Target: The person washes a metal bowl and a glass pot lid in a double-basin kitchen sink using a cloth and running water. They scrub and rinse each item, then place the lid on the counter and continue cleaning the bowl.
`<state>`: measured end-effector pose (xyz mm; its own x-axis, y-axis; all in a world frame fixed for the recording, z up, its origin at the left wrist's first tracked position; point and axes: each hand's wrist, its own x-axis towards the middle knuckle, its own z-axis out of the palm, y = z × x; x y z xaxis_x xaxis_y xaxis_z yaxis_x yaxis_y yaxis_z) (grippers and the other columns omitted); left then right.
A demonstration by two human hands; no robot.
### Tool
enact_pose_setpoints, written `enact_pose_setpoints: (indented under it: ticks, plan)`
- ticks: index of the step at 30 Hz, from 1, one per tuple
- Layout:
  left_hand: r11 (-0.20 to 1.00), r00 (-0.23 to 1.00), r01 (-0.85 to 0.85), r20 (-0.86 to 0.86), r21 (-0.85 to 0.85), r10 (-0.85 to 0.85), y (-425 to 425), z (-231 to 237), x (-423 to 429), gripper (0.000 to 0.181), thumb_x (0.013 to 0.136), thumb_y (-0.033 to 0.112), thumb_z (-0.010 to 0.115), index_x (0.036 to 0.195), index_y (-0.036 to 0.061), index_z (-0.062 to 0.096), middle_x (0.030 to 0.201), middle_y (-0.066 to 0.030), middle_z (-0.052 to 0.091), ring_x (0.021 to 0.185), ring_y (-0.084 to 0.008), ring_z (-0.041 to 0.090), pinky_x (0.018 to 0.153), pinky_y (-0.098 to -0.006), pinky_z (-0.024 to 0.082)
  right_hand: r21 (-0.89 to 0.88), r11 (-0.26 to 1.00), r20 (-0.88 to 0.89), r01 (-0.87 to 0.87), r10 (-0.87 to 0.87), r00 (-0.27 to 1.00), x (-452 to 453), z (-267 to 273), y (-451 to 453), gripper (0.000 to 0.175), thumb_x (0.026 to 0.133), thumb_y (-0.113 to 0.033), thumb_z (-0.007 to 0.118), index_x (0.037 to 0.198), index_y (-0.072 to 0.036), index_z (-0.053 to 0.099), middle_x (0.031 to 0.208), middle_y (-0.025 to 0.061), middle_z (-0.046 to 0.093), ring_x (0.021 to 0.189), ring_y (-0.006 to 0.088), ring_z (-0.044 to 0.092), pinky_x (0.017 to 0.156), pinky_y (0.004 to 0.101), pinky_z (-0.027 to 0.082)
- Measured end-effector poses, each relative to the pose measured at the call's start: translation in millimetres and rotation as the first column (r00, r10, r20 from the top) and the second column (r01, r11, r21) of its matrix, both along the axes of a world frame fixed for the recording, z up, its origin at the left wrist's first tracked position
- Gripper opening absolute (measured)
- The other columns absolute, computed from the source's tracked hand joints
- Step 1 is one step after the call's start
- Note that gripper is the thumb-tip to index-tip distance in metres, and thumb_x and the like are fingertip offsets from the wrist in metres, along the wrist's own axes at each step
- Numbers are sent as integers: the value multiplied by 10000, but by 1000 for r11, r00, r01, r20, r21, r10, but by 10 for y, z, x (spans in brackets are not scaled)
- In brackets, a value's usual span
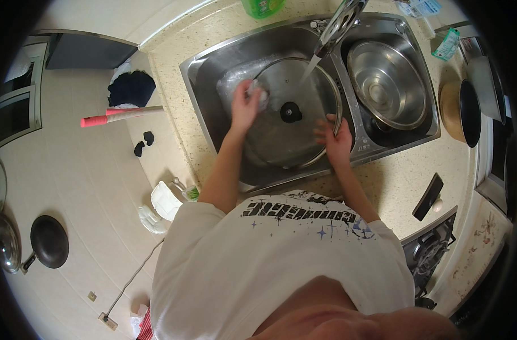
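A round glass pot lid (275, 140) with a steel rim and a black knob (290, 112) is in the left basin (207, 85) of a double stainless-steel sink. My right hand (338, 138) holds the lid by its right rim, the fingers showing hazily at the glass. On the lid's upper left, my left hand (244, 108) grips a whitish scrubber (259, 94); its exact kind is unclear. Water (310, 70) runs from the chrome faucet (341, 29) onto the lid. Crumpled clear plastic (230, 80) appears beside the left hand.
A steel bowl (388, 85) sits in the right basin. Pots (460, 110) stand right of the sink. A black phone-like slab (427, 196) lies on the counter near the gas stove (430, 253). A green bottle (263, 6) is behind the sink. A frying pan (49, 241) hangs at left.
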<state>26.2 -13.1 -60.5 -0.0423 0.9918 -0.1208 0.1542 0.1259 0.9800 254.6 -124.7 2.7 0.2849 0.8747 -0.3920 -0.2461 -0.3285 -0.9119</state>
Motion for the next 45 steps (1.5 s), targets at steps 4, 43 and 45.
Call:
enact_pose_setpoints:
  ticks: [4, 43, 45]
  plan:
    - [948, 665, 226, -747, 226, 19, 77, -329, 329, 489, 794, 153, 618, 1259, 171, 469, 1295, -202, 417, 1151, -369, 428, 900, -437, 395, -56, 994, 0, -89, 89, 996, 29, -47, -5, 262, 905, 4, 437, 1159, -40, 388, 994, 143, 618, 751, 203, 651, 560, 268, 525]
    - [958, 633, -70, -730, 277, 257, 790, -503, 1073, 385, 763, 166, 588, 1120, 42, 515, 1132, -213, 504, 1000, -402, 480, 811, -469, 418, -123, 963, 95, -241, 254, 963, -34, 3, 120, 469, 770, 65, 436, 1185, -23, 237, 1039, 182, 580, 662, 219, 663, 432, 286, 520]
    - [914, 747, 68, -627, 401, 220, 709, -398, 1306, 484, 734, 121, 609, 1194, 63, 471, 1162, -221, 478, 1028, -402, 471, 807, -478, 414, -112, 968, 81, -224, 233, 969, -38, -48, 109, 438, 783, 44, 457, 1171, -19, 264, 1018, 174, 588, 664, 219, 660, 451, 293, 516]
